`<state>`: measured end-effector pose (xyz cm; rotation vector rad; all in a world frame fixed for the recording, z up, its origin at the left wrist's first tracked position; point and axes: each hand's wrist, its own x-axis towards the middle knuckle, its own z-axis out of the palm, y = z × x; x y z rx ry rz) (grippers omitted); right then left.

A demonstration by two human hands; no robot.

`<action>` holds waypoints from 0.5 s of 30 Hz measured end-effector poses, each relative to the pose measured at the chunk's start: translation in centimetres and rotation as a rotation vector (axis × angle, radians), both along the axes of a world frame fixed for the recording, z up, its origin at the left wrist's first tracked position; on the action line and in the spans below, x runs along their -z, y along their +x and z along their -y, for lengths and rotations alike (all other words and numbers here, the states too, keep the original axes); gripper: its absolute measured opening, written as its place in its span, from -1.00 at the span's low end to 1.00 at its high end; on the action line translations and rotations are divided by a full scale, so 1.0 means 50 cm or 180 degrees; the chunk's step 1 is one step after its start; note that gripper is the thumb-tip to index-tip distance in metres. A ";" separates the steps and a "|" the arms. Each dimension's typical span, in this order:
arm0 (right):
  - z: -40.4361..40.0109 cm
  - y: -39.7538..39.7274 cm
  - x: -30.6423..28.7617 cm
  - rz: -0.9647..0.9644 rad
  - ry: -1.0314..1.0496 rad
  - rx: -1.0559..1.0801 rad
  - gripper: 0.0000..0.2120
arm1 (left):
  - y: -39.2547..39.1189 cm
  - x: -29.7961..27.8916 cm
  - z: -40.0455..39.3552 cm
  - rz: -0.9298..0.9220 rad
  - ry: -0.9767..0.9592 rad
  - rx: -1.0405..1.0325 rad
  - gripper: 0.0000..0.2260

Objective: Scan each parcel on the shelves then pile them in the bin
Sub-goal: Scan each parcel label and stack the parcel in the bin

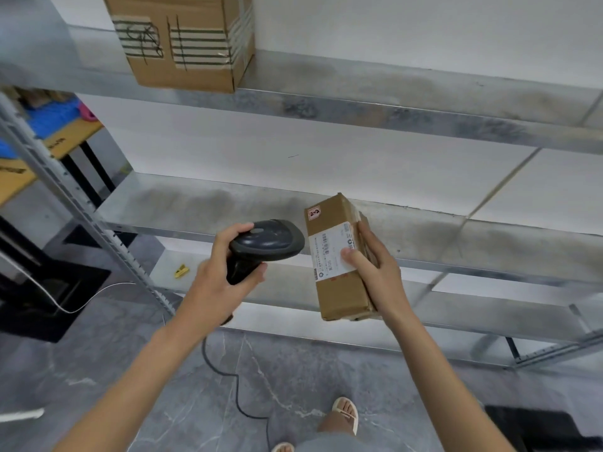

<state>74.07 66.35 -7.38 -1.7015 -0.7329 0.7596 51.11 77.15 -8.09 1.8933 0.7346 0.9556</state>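
My right hand point(375, 272) grips a long brown cardboard parcel point(339, 291), thumb on its white shipping label, holding it in front of the middle shelf point(456, 246). My left hand point(225, 282) grips the handle of a black barcode scanner point(267, 239). The scanner's head points right at the parcel's label, a short gap away. A larger brown box point(182, 44) with taped, scribbled labels stands on the upper shelf point(359, 102) at the top left.
The metal rack's upright point(81, 216) runs diagonally at the left. The scanner's black cable point(235, 386) trails over the grey floor. My feet in sandals point(346, 415) show below. A dark object point(538, 425) sits at the bottom right. A table with blue items point(49, 122) stands far left.
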 end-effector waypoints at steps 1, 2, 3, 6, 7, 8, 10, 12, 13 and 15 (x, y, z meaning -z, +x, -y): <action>-0.003 0.005 -0.004 0.0075 -0.0028 -0.0006 -0.19 | -0.005 -0.013 -0.010 -0.0104 0.0217 0.0054 -0.45; -0.006 0.008 -0.009 0.0141 -0.0056 -0.0020 -0.18 | -0.010 -0.026 -0.020 -0.0196 0.0479 0.0099 -0.43; -0.009 0.010 -0.013 0.0196 -0.0090 -0.0028 -0.18 | -0.013 -0.037 -0.029 -0.0269 0.0749 0.0152 -0.41; -0.014 0.010 -0.025 0.0299 -0.0152 -0.0029 -0.20 | -0.023 -0.058 -0.054 -0.0447 0.1315 0.0321 -0.36; -0.016 0.009 -0.029 0.0316 -0.0158 -0.0044 -0.19 | -0.024 -0.065 -0.060 -0.0491 0.1436 0.0377 -0.38; -0.017 0.009 -0.032 0.0324 -0.0164 -0.0068 -0.18 | -0.024 -0.073 -0.065 -0.0520 0.1525 0.0457 -0.41; -0.019 0.006 -0.039 0.0324 -0.0158 -0.0112 -0.17 | -0.023 -0.083 -0.073 -0.0574 0.1633 0.0606 -0.45; -0.018 0.004 -0.043 0.0314 -0.0149 -0.0135 -0.18 | -0.021 -0.084 -0.080 -0.0627 0.1694 0.0648 -0.42; -0.018 0.004 -0.045 0.0305 -0.0149 -0.0144 -0.19 | -0.021 -0.083 -0.083 -0.0659 0.1719 0.0665 -0.37; -0.018 0.003 -0.047 0.0288 -0.0147 -0.0154 -0.20 | -0.020 -0.080 -0.088 -0.0775 0.1793 0.0711 -0.30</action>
